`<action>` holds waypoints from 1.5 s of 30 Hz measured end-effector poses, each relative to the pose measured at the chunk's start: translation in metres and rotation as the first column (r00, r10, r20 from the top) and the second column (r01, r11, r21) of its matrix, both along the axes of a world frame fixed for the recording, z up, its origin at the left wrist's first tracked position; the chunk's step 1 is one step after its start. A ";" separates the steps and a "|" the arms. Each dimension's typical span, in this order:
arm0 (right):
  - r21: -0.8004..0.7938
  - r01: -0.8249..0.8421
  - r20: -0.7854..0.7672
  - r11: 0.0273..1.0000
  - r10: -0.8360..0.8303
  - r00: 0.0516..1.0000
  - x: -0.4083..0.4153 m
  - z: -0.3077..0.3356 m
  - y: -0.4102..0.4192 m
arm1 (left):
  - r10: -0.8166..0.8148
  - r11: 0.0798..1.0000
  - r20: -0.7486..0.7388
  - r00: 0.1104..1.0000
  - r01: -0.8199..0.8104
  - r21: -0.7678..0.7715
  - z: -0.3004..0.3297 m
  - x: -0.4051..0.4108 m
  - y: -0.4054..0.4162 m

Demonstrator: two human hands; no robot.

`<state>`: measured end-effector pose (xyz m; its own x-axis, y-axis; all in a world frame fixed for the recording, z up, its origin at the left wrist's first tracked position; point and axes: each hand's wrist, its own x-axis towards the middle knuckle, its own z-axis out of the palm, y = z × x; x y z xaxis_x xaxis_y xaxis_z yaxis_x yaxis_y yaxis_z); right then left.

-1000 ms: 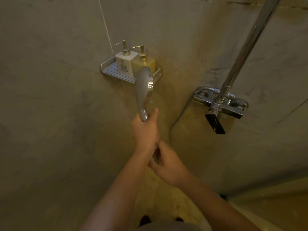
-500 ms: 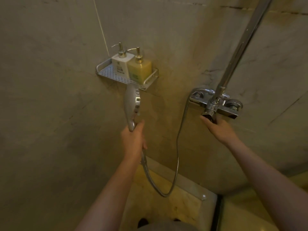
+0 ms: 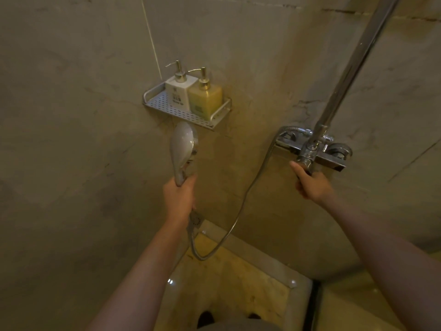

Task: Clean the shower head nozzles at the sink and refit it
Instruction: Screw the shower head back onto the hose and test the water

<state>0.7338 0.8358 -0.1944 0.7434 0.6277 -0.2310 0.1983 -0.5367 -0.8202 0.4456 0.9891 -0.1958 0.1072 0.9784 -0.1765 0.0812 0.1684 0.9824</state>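
We've got our left hand (image 3: 179,199) wrapped round the shower head (image 3: 182,149) handle, head upright above our fingers. The hose (image 3: 241,206) loops below and runs across to the mixer valve (image 3: 312,151), where our right hand (image 3: 310,182) curls round the lever. Open that too far and spray could hit the soap bottles (image 3: 193,91) just beyond.

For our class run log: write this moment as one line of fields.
left hand: holds shower head upright | right hand: grips mixer handle | hose: attached, hanging slack | stage: head refitted, testing likely
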 end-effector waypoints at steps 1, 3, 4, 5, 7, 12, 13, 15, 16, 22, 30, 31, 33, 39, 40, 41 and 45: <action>0.005 0.015 -0.008 1.000 -0.015 1.000 -0.001 0.000 0.001 | 0.011 1.000 -0.008 1.000 -0.011 0.008 0.000 -0.003 0.003; 0.014 0.036 -0.008 0.999 -0.036 0.999 -0.002 -0.001 0.003 | 0.039 0.999 -0.006 0.999 -0.038 0.019 0.001 -0.008 0.010; 0.019 0.041 -0.003 0.999 -0.041 0.999 -0.002 -0.002 0.003 | 0.054 0.998 -0.002 0.999 -0.054 0.022 0.002 -0.011 0.012; 0.023 0.044 0.000 0.999 -0.044 0.999 -0.002 -0.003 0.003 | 0.068 0.997 -0.001 0.998 -0.068 0.022 0.002 -0.012 0.014; 0.031 0.041 0.000 0.999 -0.041 0.999 -0.003 -0.004 0.004 | 0.074 0.997 -0.003 0.997 -0.074 0.017 0.001 -0.016 0.017; 0.021 0.057 0.004 0.998 -0.057 0.998 -0.004 -0.005 0.004 | 0.060 0.998 -0.012 0.998 -0.060 -0.009 -0.007 -0.020 0.021; 0.021 0.058 0.003 0.998 -0.058 0.998 -0.005 -0.005 0.005 | 0.062 0.998 -0.018 0.998 -0.062 -0.013 -0.008 -0.021 0.021; 0.022 0.064 -0.003 0.998 -0.064 0.998 -0.007 -0.004 0.006 | 0.067 0.998 -0.041 0.997 -0.067 -0.014 -0.010 -0.024 0.022; 0.020 0.066 -0.008 0.998 -0.066 0.998 -0.008 -0.003 0.006 | 0.071 0.997 -0.052 0.996 -0.072 -0.016 -0.012 -0.025 0.023; 0.006 0.092 -0.035 0.996 -0.092 0.995 -0.011 0.000 0.007 | 0.116 0.992 -0.116 0.986 -0.121 -0.040 -0.032 -0.044 0.051; 0.033 0.121 -0.054 0.992 -0.119 0.991 -0.015 0.000 0.007 | 0.205 0.978 -0.246 0.947 -0.209 0.010 -0.055 -0.075 0.087; 0.035 0.120 -0.054 0.992 -0.118 0.992 -0.015 0.000 0.007 | 0.212 0.976 -0.257 0.943 -0.215 0.015 -0.058 -0.079 0.090; 0.041 0.120 -0.052 0.992 -0.118 0.992 -0.016 0.001 0.007 | 0.219 0.975 -0.280 0.935 -0.222 0.021 -0.066 -0.086 0.095; 0.042 0.111 -0.047 0.993 -0.109 0.993 -0.017 0.002 0.006 | 0.218 0.976 -0.280 0.935 -0.216 0.040 -0.074 -0.094 0.100; 0.047 0.111 -0.047 0.993 -0.109 0.993 -0.017 0.002 0.006 | 0.218 0.976 -0.289 0.932 -0.214 0.046 -0.077 -0.096 0.103; 0.049 0.111 -0.048 0.993 -0.109 0.993 -0.018 0.002 0.006 | 0.215 0.976 -0.295 0.931 -0.210 0.048 -0.078 -0.097 0.104; 0.046 0.122 -0.057 0.991 -0.120 0.991 -0.018 0.002 0.006 | 0.214 0.977 -0.317 0.924 -0.202 0.072 -0.073 -0.094 0.101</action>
